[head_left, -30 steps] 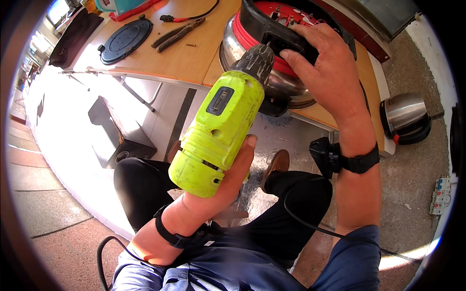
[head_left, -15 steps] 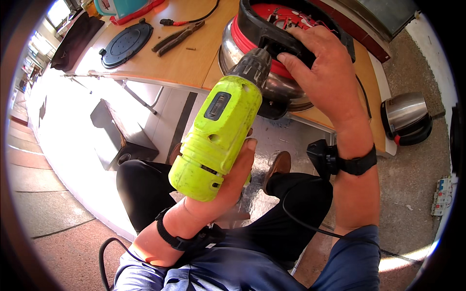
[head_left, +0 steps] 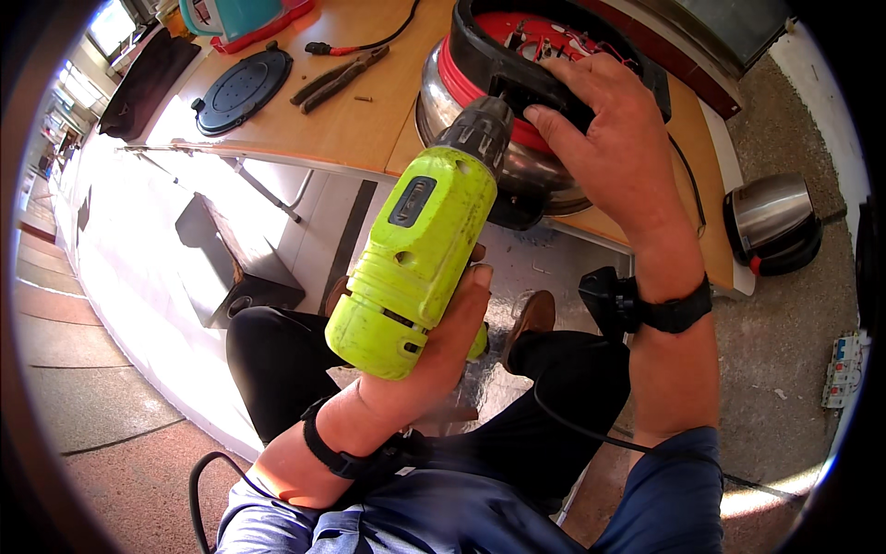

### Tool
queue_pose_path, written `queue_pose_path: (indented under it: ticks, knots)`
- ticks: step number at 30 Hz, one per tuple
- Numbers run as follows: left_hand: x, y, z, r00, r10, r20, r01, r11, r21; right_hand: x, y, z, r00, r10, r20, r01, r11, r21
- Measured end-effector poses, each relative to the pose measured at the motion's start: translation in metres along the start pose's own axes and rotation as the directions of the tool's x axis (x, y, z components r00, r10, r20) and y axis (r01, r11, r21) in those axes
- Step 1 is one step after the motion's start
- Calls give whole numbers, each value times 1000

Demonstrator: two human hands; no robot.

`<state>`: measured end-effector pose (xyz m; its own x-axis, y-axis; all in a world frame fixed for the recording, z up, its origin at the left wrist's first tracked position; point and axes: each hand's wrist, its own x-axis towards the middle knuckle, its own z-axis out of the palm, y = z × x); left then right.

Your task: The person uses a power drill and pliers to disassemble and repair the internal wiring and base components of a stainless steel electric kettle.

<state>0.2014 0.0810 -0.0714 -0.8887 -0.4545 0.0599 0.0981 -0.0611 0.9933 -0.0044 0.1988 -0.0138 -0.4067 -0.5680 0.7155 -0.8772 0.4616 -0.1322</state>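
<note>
My left hand (head_left: 450,337) is closed round the handle of a yellow-green cordless drill (head_left: 420,240), most of that handle being hidden behind the body. The drill's black chuck (head_left: 482,127) points up and away, meeting the black rim of a round electric cooking pot (head_left: 434,111). This pot has a shiny metal body, a red band and a black ring, and its red inside shows wires. Whether a bit sits in a screw there is hard to see. My right hand (head_left: 623,134) grips the pot's black side handle (head_left: 531,88), thumb near the chuck.
On the wooden table (head_left: 360,134) lie pliers (head_left: 337,78), a small screw (head_left: 363,99), a round black cover (head_left: 242,90) and a cable plug (head_left: 318,48). A metal kettle (head_left: 773,222) is at the right. A dark box (head_left: 235,263) stands under the table.
Very little differs: the whole view has shifted slightly. Both hands keep their places, with the drill still at the pot's rim.
</note>
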Motion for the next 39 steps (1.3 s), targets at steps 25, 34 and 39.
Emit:
queue_pose_path:
  ticks: [25, 34, 39]
  knots:
    - [-3, 3, 9, 1000, 18, 11, -16, 983, -185, -1, -2, 2, 1000, 8, -13, -8, 1000, -6]
    - [-2, 3, 7, 1000, 12, 15, -11, 996, -93, -1, -2, 2, 1000, 7, -29, -7, 1000, -6]
    - [-2, 4, 12, 1000, 29, -11, -30, 989, -147, -2, -2, 2, 1000, 21, -1, -21, 1000, -15]
